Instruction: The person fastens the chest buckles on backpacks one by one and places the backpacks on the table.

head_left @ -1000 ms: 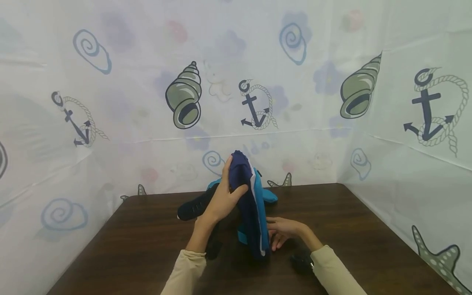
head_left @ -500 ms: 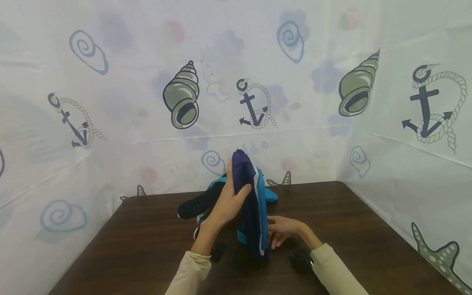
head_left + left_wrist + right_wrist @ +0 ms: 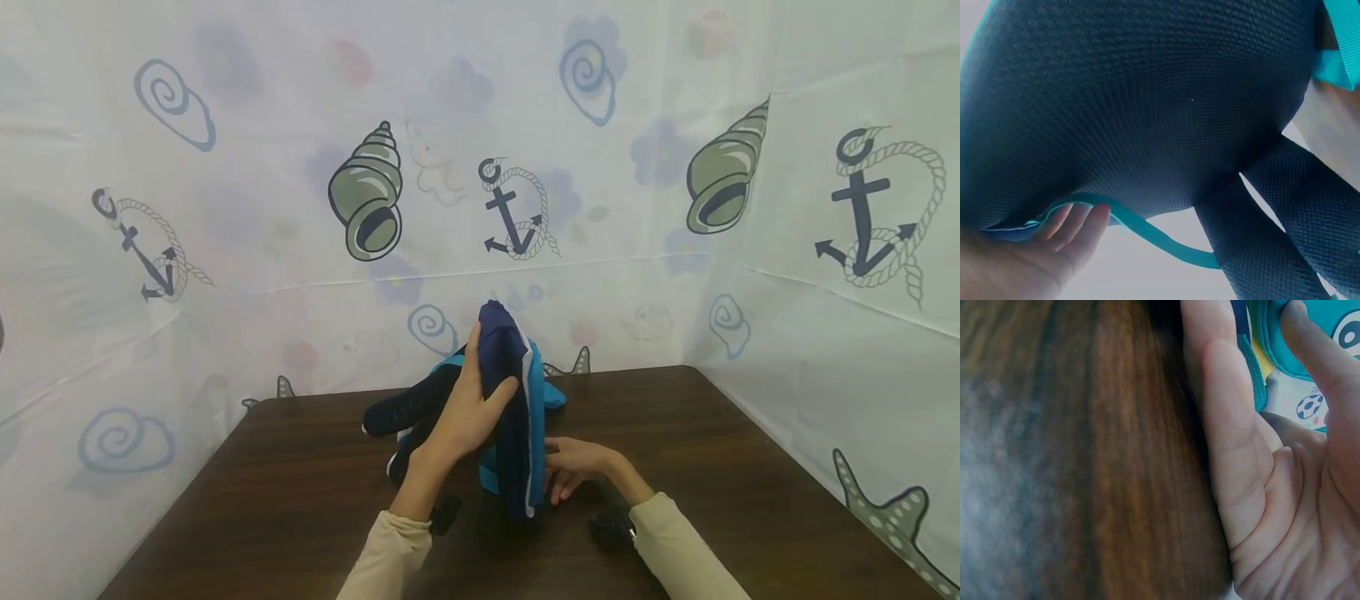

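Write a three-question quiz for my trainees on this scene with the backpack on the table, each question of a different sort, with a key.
1. True or false: the left hand holds the navy and turquoise backpack upright on the wooden table.
2. Which hand rests low at the backpack's base: A left, B right?
3. Fill in: the backdrop shows shells, spirals, starfish and ____.

Key: 1 true; 2 B; 3 anchors.
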### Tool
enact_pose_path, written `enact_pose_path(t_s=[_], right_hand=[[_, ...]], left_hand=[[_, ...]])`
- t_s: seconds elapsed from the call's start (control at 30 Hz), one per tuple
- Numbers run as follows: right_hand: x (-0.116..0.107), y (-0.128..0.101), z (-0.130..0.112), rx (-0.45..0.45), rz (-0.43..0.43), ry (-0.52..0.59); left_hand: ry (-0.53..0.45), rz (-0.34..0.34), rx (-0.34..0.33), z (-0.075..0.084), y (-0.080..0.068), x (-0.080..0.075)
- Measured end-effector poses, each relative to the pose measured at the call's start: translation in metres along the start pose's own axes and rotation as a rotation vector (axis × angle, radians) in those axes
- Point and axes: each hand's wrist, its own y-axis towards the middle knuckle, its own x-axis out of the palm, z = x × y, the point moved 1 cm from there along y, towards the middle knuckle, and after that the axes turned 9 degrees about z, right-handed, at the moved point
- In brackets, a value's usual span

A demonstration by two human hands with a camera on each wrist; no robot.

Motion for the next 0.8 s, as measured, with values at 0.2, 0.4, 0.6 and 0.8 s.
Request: enact_pose_path(t_s=[0.2, 0.4, 0.6, 0.8], right_hand=[[0.0005, -0.0039, -0.0019, -0.016, -0.012, -0.004], [0.0002, -0.0049, -0.0041, -0.023, -0.009, -0.013], [-0.0022, -0.0003, -0.0004, -0.005, 0.002, -0.016], [-0.0025, 0.0032, 0.0022, -0.006, 0.001, -0.035]], left_hand=[[0.060, -0.001, -0.012, 0.0015, -0.0006, 0.0001], [0.098, -0.009, -0.009, 0.0041, -0.0010, 0.0027], [0.117, -0.008, -0.010, 0.0057, -0.0019, 0.0055], [0.131, -0.012, -0.024, 0.0062, -0.0046, 0.0083]])
